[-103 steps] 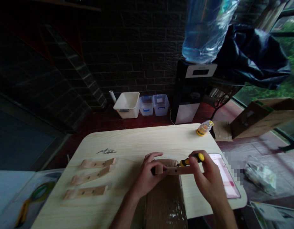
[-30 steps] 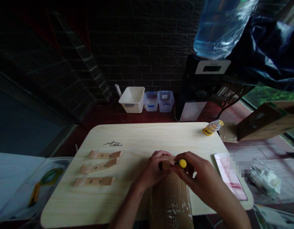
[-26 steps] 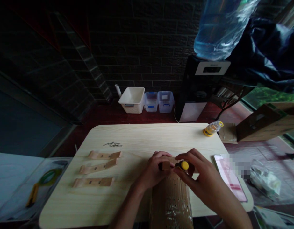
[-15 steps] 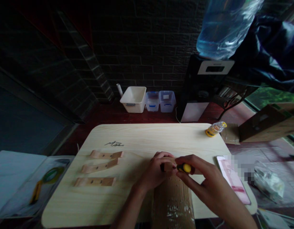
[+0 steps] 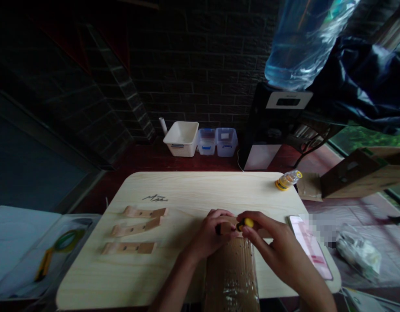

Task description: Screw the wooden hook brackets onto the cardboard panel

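Note:
My left hand (image 5: 210,236) is closed around a small wooden piece (image 5: 226,228), pressing it on the taped cardboard box (image 5: 230,264) at the table's front. In the fingers of my right hand (image 5: 278,245) is a screwdriver (image 5: 248,222) with a yellow and black handle. It lies roughly level, its tip side against the wooden piece's right end; the tip itself is too small to make out. To the left lie three wooden pieces with dark holes: a back one (image 5: 145,212), a middle one (image 5: 136,226) and a front one (image 5: 130,248).
Several thin dark pieces, like screws, (image 5: 155,198) lie on the wooden table (image 5: 186,186). A plastic bottle (image 5: 288,180) stands at the back right corner, with a phone-like slab (image 5: 308,247) at the right edge. Beyond are plastic bins (image 5: 182,147) and a water dispenser (image 5: 263,147).
The screwdriver handle has shifted slightly left and up, and my right fingers have moved along it. My left hand keeps its grip. The whole view has shifted a little.

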`<action>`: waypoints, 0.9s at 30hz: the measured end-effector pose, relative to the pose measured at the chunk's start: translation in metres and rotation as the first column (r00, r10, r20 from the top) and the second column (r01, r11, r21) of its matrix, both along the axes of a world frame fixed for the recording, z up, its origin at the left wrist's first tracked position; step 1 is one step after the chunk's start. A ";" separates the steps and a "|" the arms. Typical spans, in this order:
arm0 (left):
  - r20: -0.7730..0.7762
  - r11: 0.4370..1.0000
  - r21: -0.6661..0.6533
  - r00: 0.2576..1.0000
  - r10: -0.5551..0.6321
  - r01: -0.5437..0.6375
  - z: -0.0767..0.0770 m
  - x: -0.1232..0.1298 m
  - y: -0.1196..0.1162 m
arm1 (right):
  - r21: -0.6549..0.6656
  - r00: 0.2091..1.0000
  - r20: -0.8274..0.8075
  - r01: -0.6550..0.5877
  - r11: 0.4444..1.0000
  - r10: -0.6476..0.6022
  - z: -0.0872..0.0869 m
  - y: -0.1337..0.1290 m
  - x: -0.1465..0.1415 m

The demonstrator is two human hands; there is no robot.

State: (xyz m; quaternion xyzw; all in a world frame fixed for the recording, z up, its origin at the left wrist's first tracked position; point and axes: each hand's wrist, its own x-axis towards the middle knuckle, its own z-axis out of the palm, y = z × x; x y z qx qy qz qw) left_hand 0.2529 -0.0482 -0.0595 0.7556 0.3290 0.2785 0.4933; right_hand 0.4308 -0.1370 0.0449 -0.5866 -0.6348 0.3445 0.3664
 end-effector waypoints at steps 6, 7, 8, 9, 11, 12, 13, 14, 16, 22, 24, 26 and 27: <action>0.007 0.999 0.010 0.999 0.037 -0.037 0.003 -0.002 -0.004 | 0.034 1.000 0.011 0.027 0.999 -0.027 -0.002 -0.003 -0.002; 0.012 0.999 0.010 0.999 0.038 -0.039 0.002 -0.003 -0.004 | 0.040 0.999 0.017 0.030 0.999 -0.031 -0.003 -0.003 -0.002; 0.018 0.999 0.007 0.999 0.035 -0.036 0.002 -0.003 -0.004 | 0.043 0.999 0.025 0.030 0.999 -0.031 -0.005 -0.002 -0.002; 0.023 0.999 0.003 0.999 0.034 -0.034 0.001 -0.003 -0.003 | 0.044 0.999 0.034 0.029 0.999 -0.031 -0.006 -0.002 -0.002; 0.029 0.999 -0.002 0.999 0.038 -0.038 -0.001 -0.004 -0.003 | 0.049 0.998 0.059 0.030 0.998 -0.033 -0.008 0.000 -0.003; 0.031 0.999 0.000 0.999 0.045 -0.045 -0.001 -0.003 -0.003 | 0.053 0.997 0.075 0.032 0.998 -0.036 -0.009 0.000 -0.003; 0.032 0.999 0.003 0.998 0.054 -0.055 -0.001 -0.003 -0.003 | 0.055 0.995 0.091 0.034 0.998 -0.039 -0.009 0.001 -0.004; 0.031 0.998 0.007 0.998 0.061 -0.062 -0.001 -0.003 -0.004 | 0.054 0.993 0.106 0.035 0.998 -0.040 -0.010 0.001 -0.004; 0.028 0.998 0.008 0.997 0.066 -0.066 -0.001 -0.002 -0.005 | 0.051 0.991 0.130 0.029 0.998 -0.035 -0.010 0.002 -0.005; -0.009 0.996 -0.006 0.996 0.094 -0.094 0.001 -0.004 -0.009 | 0.052 0.986 0.168 -0.011 0.999 0.002 -0.017 0.000 -0.001; -0.011 0.995 -0.013 0.995 0.097 -0.098 0.000 -0.005 -0.009 | 0.034 0.985 0.171 -0.006 0.999 0.000 -0.019 0.000 0.001; -0.007 0.995 -0.019 0.995 0.100 -0.100 -0.002 -0.006 -0.009 | 0.016 0.986 0.168 0.008 1.000 -0.010 -0.019 0.000 0.002; -0.004 0.995 -0.022 0.995 0.101 -0.101 -0.003 -0.006 -0.009 | 0.013 0.985 0.170 0.013 1.000 -0.015 -0.019 0.001 0.002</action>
